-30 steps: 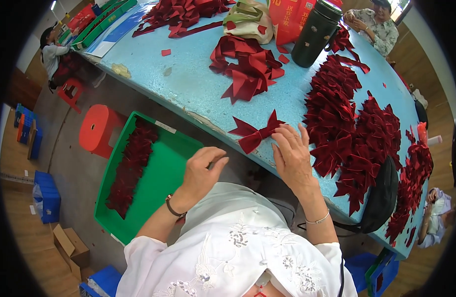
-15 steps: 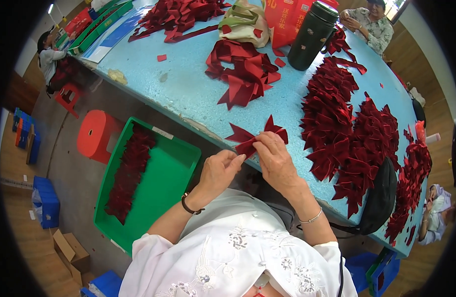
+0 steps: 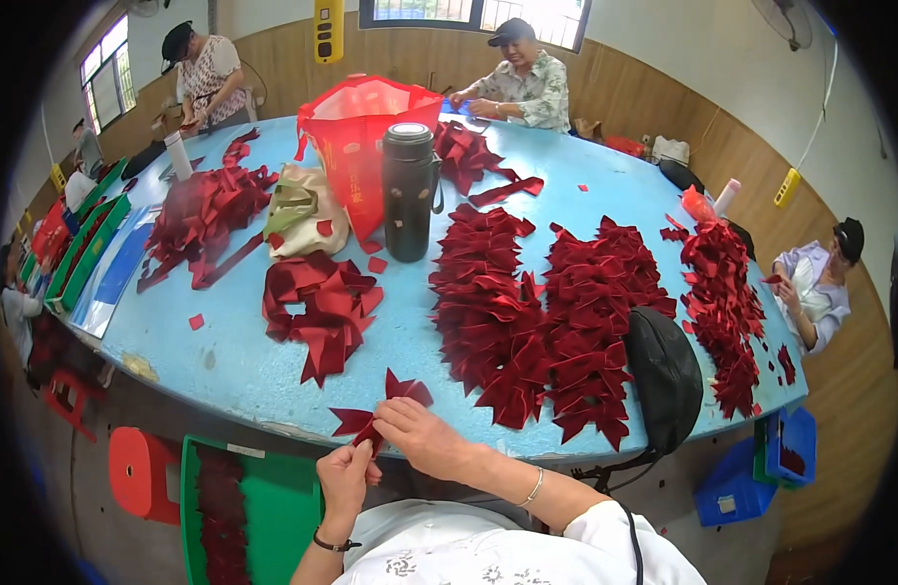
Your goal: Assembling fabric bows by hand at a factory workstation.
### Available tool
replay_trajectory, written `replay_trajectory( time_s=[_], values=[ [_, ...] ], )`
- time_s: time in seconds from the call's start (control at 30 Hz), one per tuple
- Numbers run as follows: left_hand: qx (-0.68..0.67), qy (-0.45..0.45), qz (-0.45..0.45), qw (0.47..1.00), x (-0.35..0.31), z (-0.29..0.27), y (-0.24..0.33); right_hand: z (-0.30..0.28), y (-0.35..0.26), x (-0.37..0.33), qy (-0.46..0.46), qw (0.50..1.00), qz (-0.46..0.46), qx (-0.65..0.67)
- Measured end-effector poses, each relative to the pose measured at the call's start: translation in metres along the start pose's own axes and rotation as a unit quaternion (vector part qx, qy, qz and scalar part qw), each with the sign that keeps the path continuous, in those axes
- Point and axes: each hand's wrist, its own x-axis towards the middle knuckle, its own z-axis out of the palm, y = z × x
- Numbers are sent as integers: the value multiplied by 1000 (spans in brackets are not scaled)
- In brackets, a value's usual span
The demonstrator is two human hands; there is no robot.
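Note:
At the table's near edge, both my hands are closed on one dark red ribbon bow (image 3: 351,422) with notched, pointed ends. My left hand (image 3: 344,480) pinches its lower part between thumb and fingers. From above, my right hand (image 3: 422,436) grips the middle and hides the centre of the bow. Ahead of my hands lies a loose heap of red ribbon strips (image 3: 322,317). To the right, finished-looking red bows (image 3: 493,322) lie packed in a long row, with a second row of bows (image 3: 600,327) alongside.
A dark green thermos (image 3: 407,200), a red bag (image 3: 356,146) and a cream cloth bag (image 3: 308,219) stand on the blue table (image 3: 225,361). A black pouch (image 3: 666,375) sits at the right edge. Below left are a green crate (image 3: 283,497) and red stool (image 3: 140,475). Several people work around the table.
My view has tilted up, bringing more of the table and room into sight. Both hands stay on the same red bow, the right still covering its middle.

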Motion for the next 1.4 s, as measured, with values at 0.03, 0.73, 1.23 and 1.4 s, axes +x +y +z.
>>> replay_trajectory(
  time_s=[0.03, 0.73, 1.23, 1.4],
  values=[
    [-6, 2, 3, 1000, 1, 1, 1, 1, 1, 0, -8, 1000, -4, -12],
    [-89, 16, -2, 996, -3, 1, -14, -10, 0, 1, -37, 997, 32, 57],
    [294, 172, 193, 920, 25, -50, 27, -34, 3, -20, 75, 987, 135, 52],
    [409, 146, 408, 803, 13, -27, 30, -30, 7, -16, 72, 987, 142, 36]
  ],
)
